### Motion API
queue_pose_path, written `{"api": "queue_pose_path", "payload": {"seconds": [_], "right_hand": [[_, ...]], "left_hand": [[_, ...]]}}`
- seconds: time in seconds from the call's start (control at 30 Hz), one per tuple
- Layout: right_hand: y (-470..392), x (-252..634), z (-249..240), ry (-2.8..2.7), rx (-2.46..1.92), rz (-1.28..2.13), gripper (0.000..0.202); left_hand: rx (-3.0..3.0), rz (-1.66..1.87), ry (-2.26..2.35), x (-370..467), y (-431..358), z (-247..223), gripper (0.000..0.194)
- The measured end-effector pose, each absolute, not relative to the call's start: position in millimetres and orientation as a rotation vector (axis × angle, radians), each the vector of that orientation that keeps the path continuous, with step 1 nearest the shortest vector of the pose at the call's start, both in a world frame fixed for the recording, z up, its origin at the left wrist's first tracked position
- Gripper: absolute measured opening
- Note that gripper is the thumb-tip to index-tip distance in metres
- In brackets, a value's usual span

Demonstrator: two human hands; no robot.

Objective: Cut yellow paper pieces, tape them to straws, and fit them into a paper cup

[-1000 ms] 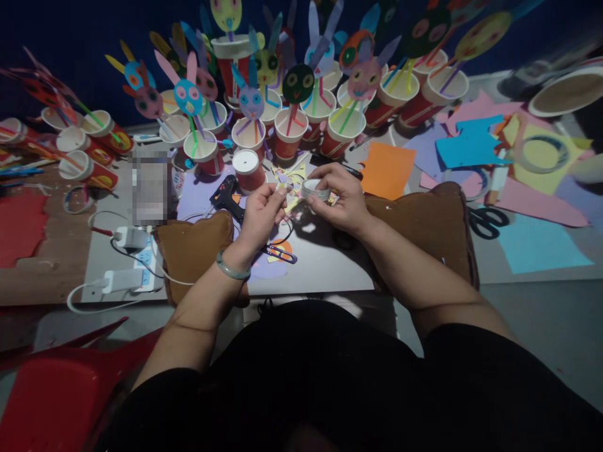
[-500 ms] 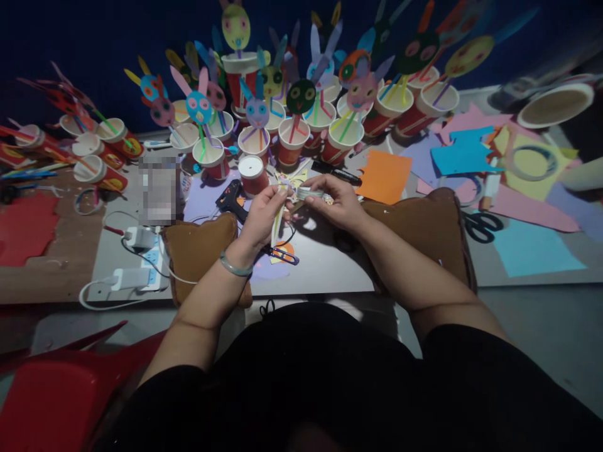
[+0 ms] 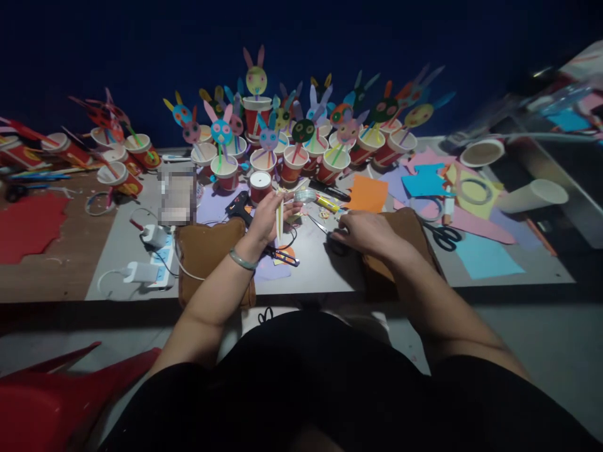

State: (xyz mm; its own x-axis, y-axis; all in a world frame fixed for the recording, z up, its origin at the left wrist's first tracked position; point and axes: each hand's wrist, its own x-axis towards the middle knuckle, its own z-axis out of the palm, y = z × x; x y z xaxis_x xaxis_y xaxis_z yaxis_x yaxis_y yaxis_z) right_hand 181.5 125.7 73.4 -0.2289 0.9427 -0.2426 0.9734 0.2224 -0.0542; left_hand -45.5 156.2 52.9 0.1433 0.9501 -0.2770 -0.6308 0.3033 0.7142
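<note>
My left hand (image 3: 267, 220) is closed around a pale yellow-and-white strip (image 3: 279, 225) that hangs down from its fingers. At its fingertips is a clear roll of tape (image 3: 306, 196); whether the fingers bear it or it rests on something is hard to tell. Over to the right, my right hand (image 3: 367, 232) has its fingers closed at the dark handles of a pair of scissors (image 3: 321, 227), whose blades point up and left. A black glue gun (image 3: 238, 205) and a craft knife (image 3: 285, 256) lie beside my left hand.
Paper cups with rabbit-faced straws (image 3: 225, 169) crowd the back of the table. Brown cushions (image 3: 207, 254) lie under both forearms. A power strip (image 3: 162, 260) with cables is at left. Coloured sheets (image 3: 370, 193) and other scissors (image 3: 443, 235) lie at right.
My right hand has let go of the tape roll and moved right and down to the scissors. The roll stays by my left hand. The view has shifted.
</note>
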Motion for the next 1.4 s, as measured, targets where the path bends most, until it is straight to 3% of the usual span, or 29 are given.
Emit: {"api": "queue_pose_path", "payload": {"seconds": [0.27, 0.6, 0.7, 0.77, 0.9, 1.0, 1.17, 1.4], "right_hand": [[106, 179, 42, 2.200, 1.954, -0.318, 0.025], [107, 182, 52, 2.215, 1.928, -0.367, 0.022], [102, 191, 58, 2.271, 2.010, -0.712, 0.014], [98, 195, 60, 2.310, 2.097, -1.165, 0.013], [89, 192, 61, 2.260, 2.175, -2.217, 0.024], [87, 178, 63, 2.216, 2.146, -2.696, 0.034], [85, 151, 65, 2.011, 2.062, -3.161, 0.036], [68, 120, 54, 1.961, 1.930, -3.257, 0.042]], "left_hand": [[0.487, 1.219, 0.768, -45, 157, 50, 0.008], [0.469, 1.221, 0.755, -46, 158, 48, 0.010], [0.456, 1.224, 0.746, -47, 158, 47, 0.008], [0.450, 1.214, 0.741, -47, 158, 47, 0.006], [0.457, 1.159, 0.761, -48, 157, 48, 0.005], [0.490, 1.058, 0.751, -49, 155, 49, 0.004], [0.505, 0.979, 0.703, -49, 153, 50, 0.005], [0.452, 1.075, 0.683, -46, 153, 51, 0.002]]}}
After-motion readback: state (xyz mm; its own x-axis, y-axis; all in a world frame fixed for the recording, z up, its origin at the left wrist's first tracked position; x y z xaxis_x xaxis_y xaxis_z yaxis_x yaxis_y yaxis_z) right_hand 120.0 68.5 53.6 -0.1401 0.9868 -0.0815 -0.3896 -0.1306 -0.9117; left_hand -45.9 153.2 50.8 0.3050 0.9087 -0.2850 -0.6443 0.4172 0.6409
